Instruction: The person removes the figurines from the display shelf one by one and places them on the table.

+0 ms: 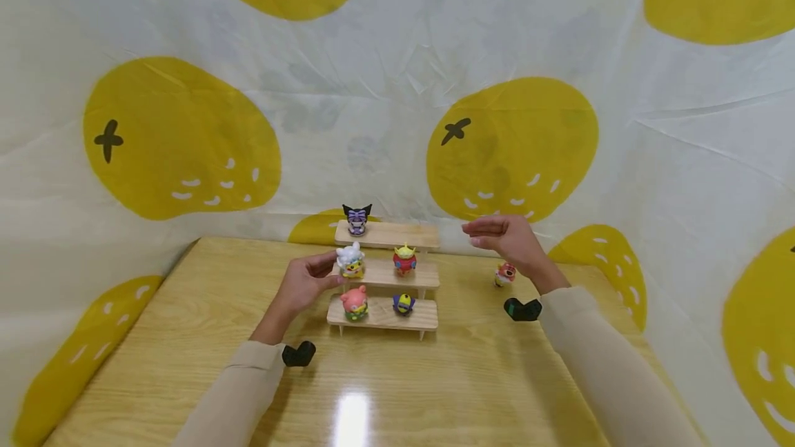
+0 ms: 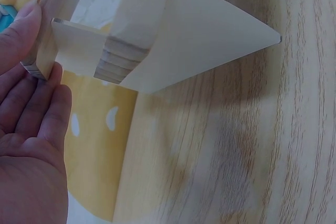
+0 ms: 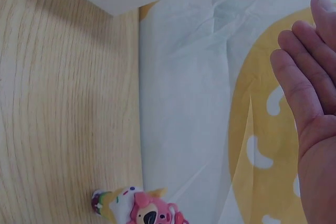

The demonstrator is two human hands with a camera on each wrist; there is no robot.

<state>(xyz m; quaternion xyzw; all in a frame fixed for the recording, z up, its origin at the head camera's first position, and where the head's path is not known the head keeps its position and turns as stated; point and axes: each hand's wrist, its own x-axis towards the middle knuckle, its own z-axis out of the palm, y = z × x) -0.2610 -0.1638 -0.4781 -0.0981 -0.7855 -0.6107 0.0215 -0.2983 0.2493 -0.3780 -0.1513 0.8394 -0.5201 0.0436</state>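
A three-tier wooden display stand (image 1: 388, 323) holds several small figurines. My left hand (image 1: 301, 285) grips the left end of its middle shelf (image 2: 48, 30), thumb at the upper side and fingers curled at the lower. Right beside that thumb sits a figurine in a white hood (image 1: 350, 261). A red-suited figurine (image 1: 404, 262) shares this shelf. Below stand a pink figurine (image 1: 355, 304) and a yellow-and-purple one (image 1: 404, 304); a black-eared figurine (image 1: 357, 220) is on top. My right hand (image 1: 506, 236) hovers empty beyond the top shelf's right end, its fingers extended.
A pink bear figurine (image 1: 504, 274) stands on the wooden table (image 1: 397, 385), right of the stand and below my right hand. Behind the table hangs a pale cloth (image 1: 360, 123) with large yellow fruit prints. Dark wrist mounts (image 1: 523, 310) stick out from both sleeves.
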